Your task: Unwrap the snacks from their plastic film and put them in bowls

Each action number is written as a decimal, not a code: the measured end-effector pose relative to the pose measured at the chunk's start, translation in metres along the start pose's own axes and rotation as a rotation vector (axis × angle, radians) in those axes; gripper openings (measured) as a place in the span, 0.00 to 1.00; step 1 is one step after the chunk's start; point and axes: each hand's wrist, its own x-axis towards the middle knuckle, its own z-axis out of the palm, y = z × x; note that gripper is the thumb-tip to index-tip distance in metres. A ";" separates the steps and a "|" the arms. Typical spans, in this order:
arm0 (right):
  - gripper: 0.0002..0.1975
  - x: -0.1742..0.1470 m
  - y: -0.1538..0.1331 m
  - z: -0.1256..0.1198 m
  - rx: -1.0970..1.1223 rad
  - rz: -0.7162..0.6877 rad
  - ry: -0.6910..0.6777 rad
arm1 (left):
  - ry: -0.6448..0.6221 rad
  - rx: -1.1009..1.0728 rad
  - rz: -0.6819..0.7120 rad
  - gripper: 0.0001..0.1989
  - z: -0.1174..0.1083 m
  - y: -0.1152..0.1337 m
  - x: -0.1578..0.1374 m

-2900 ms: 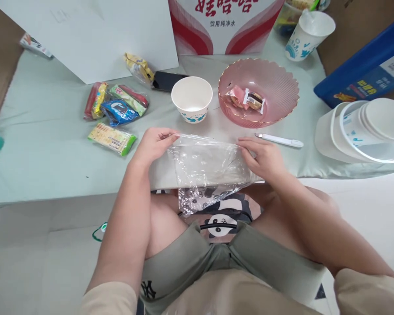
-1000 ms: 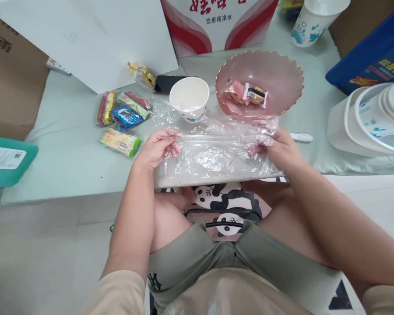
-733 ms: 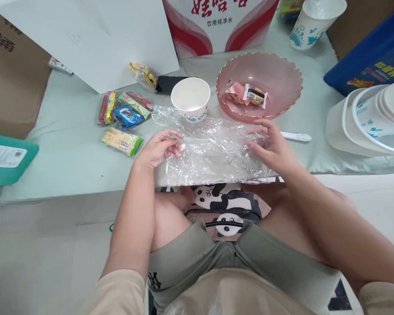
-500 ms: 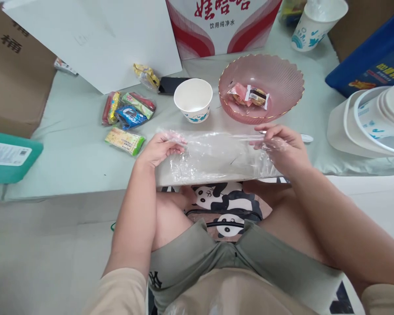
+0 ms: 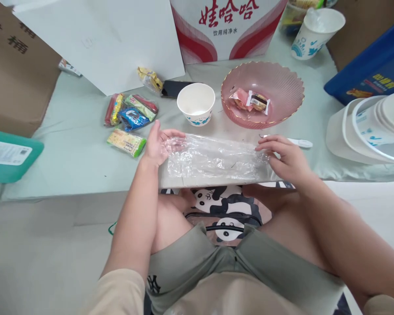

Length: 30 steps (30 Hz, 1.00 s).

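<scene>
Mid-frame, I see plastic film [image 5: 216, 161] lying left to right, an end at each hand: left hand [image 5: 160, 146], fingers apart; right hand [image 5: 285, 158], fingers curled, whether pinching I can't tell.

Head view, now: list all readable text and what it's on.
"娃哈哈": red-and-white carton
"饮用纯净水": same carton, smaller line
"桶": brown box; other characters partly cut off
"NY", likely: interlocked logo, shorts
Too small or blurred: blue package, green container, snack packets
</scene>
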 end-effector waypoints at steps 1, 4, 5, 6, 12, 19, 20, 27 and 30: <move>0.17 -0.002 -0.003 -0.002 -0.015 -0.029 0.032 | -0.002 0.009 0.012 0.16 -0.001 0.001 -0.001; 0.16 -0.006 -0.013 -0.006 0.024 -0.054 0.171 | -0.080 0.075 0.002 0.16 -0.005 0.002 -0.006; 0.14 -0.006 -0.017 -0.006 0.060 -0.054 0.209 | -0.129 0.101 -0.013 0.20 -0.006 0.002 -0.008; 0.11 -0.005 -0.020 -0.006 0.098 -0.053 0.237 | -0.185 0.123 -0.031 0.24 -0.006 0.002 -0.010; 0.07 0.019 -0.041 0.015 0.268 0.000 0.041 | -0.446 0.135 -0.088 0.30 0.000 0.004 -0.017; 0.22 0.049 -0.059 0.047 0.394 0.129 -0.637 | -0.566 0.224 -0.194 0.32 0.019 0.019 -0.029; 0.17 0.050 -0.061 0.048 0.378 0.175 -0.729 | -0.497 0.207 -0.138 0.34 0.020 0.021 -0.029; 0.15 0.036 -0.063 0.041 0.475 0.396 -0.339 | 0.036 -0.163 0.214 0.22 0.029 0.009 -0.022; 0.19 0.031 -0.059 0.038 0.557 0.420 -0.199 | -0.190 -0.257 -0.012 0.29 0.047 -0.011 -0.026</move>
